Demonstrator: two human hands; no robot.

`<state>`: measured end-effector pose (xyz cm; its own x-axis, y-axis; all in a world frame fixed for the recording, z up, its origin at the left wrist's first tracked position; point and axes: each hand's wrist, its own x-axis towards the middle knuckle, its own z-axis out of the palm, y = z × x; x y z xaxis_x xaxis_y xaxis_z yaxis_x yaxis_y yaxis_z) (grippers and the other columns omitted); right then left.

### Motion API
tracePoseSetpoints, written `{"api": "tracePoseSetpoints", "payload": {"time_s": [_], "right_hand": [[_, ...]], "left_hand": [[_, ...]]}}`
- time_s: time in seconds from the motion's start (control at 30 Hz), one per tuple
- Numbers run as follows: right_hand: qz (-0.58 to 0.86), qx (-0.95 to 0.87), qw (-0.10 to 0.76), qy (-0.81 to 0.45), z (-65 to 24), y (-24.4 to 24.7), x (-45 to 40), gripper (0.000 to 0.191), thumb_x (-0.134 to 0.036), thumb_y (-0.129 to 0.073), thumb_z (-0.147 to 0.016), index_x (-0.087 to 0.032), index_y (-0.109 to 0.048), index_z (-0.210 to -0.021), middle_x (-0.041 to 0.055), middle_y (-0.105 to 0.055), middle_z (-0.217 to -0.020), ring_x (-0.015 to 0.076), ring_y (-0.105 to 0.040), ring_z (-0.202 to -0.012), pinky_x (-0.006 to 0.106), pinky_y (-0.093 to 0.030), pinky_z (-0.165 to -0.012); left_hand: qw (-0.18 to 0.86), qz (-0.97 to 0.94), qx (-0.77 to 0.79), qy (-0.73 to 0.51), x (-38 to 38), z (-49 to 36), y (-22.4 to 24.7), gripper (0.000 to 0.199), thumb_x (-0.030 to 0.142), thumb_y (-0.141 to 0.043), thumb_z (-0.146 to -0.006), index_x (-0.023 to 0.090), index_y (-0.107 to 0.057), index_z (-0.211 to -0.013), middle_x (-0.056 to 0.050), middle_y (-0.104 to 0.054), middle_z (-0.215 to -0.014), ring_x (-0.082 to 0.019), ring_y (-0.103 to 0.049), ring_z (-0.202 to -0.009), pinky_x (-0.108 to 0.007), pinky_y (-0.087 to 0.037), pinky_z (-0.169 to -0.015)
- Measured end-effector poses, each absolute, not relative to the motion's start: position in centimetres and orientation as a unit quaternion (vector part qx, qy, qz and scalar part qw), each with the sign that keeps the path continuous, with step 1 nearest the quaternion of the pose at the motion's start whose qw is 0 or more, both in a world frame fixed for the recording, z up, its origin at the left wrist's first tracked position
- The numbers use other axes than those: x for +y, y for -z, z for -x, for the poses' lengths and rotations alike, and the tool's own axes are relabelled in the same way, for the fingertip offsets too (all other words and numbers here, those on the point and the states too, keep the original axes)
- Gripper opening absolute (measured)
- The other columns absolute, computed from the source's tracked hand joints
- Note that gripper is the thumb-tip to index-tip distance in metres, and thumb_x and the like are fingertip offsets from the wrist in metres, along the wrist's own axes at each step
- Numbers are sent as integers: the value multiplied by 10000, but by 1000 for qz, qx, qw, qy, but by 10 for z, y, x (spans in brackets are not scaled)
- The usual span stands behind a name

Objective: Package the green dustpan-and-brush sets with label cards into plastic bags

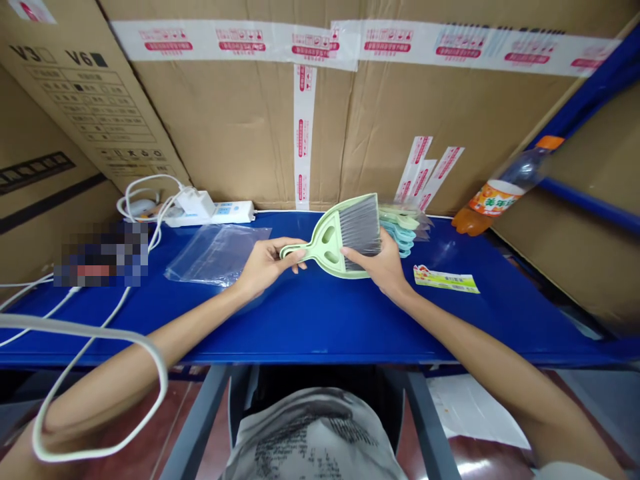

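A small light green brush [327,244] with grey bristles lies nested in a matching green dustpan [327,223], held above the blue table. My left hand [267,267] pinches the handle ends of the pair. The bristle side is gripped by my right hand [383,267], its thumb over the bristles and its other fingers hidden behind the dustpan. Left of my left hand lies a clear plastic bag [213,253], flat on the table. Close behind my right hand are stacked blue and green plastic pieces [400,233], partly covered. A green and white paper label [447,279] rests to the right.
An orange soda bottle [505,190] leans at the back right by the cardboard wall [225,113]. A white power strip [233,212] with plugs sits at the back left. White cable [163,373] loops across my left forearm. The blue table [320,327] ends just before my body.
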<state>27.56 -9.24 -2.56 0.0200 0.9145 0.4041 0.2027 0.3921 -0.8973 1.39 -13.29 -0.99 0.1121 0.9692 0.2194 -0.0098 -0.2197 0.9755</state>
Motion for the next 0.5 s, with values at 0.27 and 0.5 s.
{"api": "tracePoseSetpoints", "payload": {"time_s": [0.27,0.5], "right_hand": [[438,-627,551,-334,-277,23,-93,619,-534,-1002,-660,-238,-731,-1130,90,-820,-1119,351,-765,-1025,559,-616,-996],[448,-621,553,-328,-276,24,-94,660,-546,-1013,-628,-228,-729,-1132,86,-828,-1105,339,-766,-998,548,-627,-979]], "left_hand": [[480,-565,422,-521,-131,-12,10,526,512,-1028,-670,125,-855,-979,-87,-805,-716,-196,-718,-604,-313,-588,-597],[480,-584,405,-514,-130,-11,9,482,495,-1000,-720,130,-861,-1003,-93,-817,-763,-218,-742,-651,-340,-613,-634]]}}
